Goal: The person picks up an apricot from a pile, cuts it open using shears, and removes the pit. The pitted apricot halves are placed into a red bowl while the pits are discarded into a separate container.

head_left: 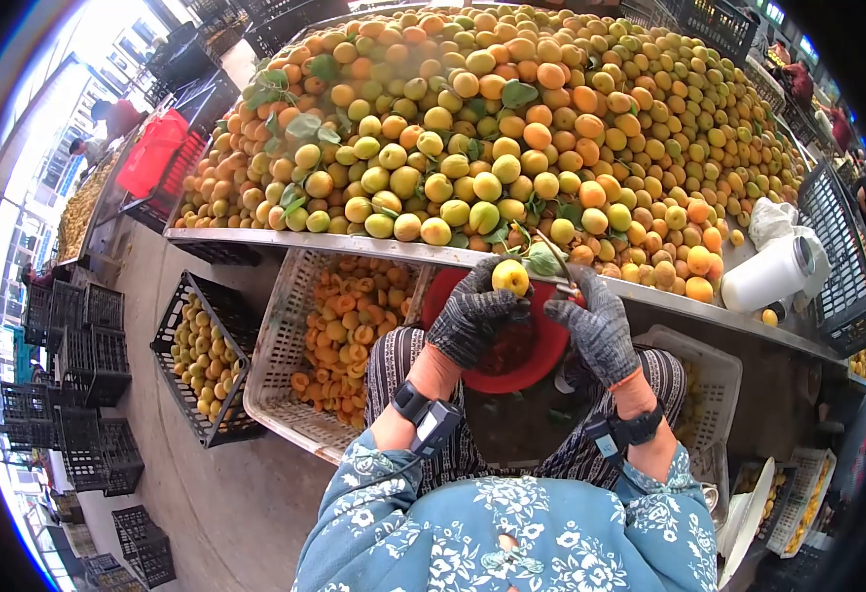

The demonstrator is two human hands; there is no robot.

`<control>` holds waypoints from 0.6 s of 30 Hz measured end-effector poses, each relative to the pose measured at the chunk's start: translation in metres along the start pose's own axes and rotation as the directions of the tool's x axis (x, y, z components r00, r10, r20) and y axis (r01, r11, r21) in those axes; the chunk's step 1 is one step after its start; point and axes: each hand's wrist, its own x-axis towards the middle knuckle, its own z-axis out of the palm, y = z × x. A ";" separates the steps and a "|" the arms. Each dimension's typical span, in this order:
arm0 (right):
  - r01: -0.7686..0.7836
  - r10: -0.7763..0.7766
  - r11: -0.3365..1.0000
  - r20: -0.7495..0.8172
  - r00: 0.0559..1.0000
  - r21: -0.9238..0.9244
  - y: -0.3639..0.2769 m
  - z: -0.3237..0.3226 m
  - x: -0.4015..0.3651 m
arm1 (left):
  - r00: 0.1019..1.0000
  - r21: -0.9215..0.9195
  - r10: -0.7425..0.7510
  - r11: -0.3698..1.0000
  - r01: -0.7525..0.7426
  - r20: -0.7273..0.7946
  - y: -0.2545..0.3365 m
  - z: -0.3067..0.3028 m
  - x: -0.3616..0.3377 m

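Nearest is the person's blue floral top (541, 523), w/ black wrist units (435, 426) strapped on both arms & striped trousers (391, 380) beyond. Both hands wear grey gloves. L hand (477, 311) has its grip closed round a yellow fruit (510, 277), held up just in front of the table (334, 241) edge. R hand (596, 331), just beside it, has thumb & fingers pinched on a thin tool (573, 288), type unclear; can't tell if it touches the fruit. Red bowl (519, 383) sits below the hands, btwn the knees. L of the legs: white crate (277, 340) of split fruit (349, 326), then a black crate (228, 405) of whole ones. On the table, a big pile (551, 118) of green-to-orange fruit w/ some leaves (304, 125); white jug (763, 278) lies tipped at the R end. Further off L: stacked crates (93, 365) & a red bag (154, 153).
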 end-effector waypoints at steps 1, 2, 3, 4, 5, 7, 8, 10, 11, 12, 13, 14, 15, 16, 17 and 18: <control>-0.054 0.054 0.998 0.022 0.998 -0.020 0.006 -0.003 -0.006 | 1.000 -0.027 0.025 0.999 -0.025 0.004 0.007 0.009 -0.003; -0.108 0.109 0.993 0.043 0.993 -0.041 0.012 -0.003 -0.012 | 1.000 -0.026 0.026 0.999 -0.026 0.003 0.008 0.009 -0.003; -0.218 0.205 0.957 0.089 0.975 0.191 0.011 0.001 -0.020 | 0.999 -0.046 0.040 0.998 -0.039 0.016 0.009 0.008 -0.002; -0.221 0.206 0.956 0.090 0.974 0.194 0.008 0.001 -0.026 | 0.998 -0.065 0.053 0.997 -0.051 0.028 0.010 0.007 -0.002; -0.256 0.234 0.944 0.123 0.964 0.209 0.002 0.001 -0.032 | 0.998 -0.064 0.050 0.997 -0.049 0.025 0.010 0.005 -0.002; -0.350 0.316 0.888 0.159 0.935 0.298 -0.003 0.008 -0.043 | 0.996 0.070 0.087 0.994 -0.087 -0.007 0.007 0.000 -0.002; -0.352 0.318 0.886 0.160 0.935 0.301 -0.003 0.013 -0.046 | 0.996 0.071 0.085 0.994 -0.084 -0.009 0.005 -0.001 -0.001; -0.124 0.126 0.976 0.000 0.992 0.178 -0.006 0.023 -0.049 | 0.996 0.034 0.087 0.996 -0.087 0.009 0.003 0.000 0.001; -0.068 0.075 0.988 -0.053 0.996 0.137 -0.007 0.028 -0.049 | 0.996 0.037 0.083 0.996 -0.084 0.009 0.003 0.000 0.001; -0.070 0.078 0.988 -0.056 0.995 0.140 -0.005 0.030 -0.049 | 0.997 0.042 0.078 0.996 -0.078 0.018 0.004 0.003 0.000; -0.067 0.074 0.993 -0.069 0.995 0.098 -0.003 0.032 -0.049 | 0.997 0.046 0.072 0.996 -0.073 0.026 0.004 0.006 0.000; -0.064 0.068 0.996 -0.083 0.994 0.055 -0.001 0.033 -0.049 | 0.997 0.048 0.068 0.996 -0.069 0.027 0.004 0.006 0.001; -0.081 0.084 0.995 -0.068 0.994 0.055 0.000 0.033 -0.049 | 0.998 0.017 0.040 0.999 -0.041 0.047 0.004 0.006 0.002; -0.084 0.088 0.995 -0.070 0.994 0.056 0.002 0.033 -0.049 | 0.998 -0.014 0.012 1.000 -0.011 0.068 0.003 0.006 0.002; -0.072 0.074 0.997 -0.072 0.995 0.032 0.004 0.034 -0.049 | 0.998 -0.014 0.009 1.000 -0.008 0.068 0.002 0.006 0.003; -0.060 0.060 0.998 -0.074 0.995 0.008 0.007 0.035 -0.049 | 0.999 -0.027 0.016 1.000 -0.014 0.049 0.000 0.005 0.003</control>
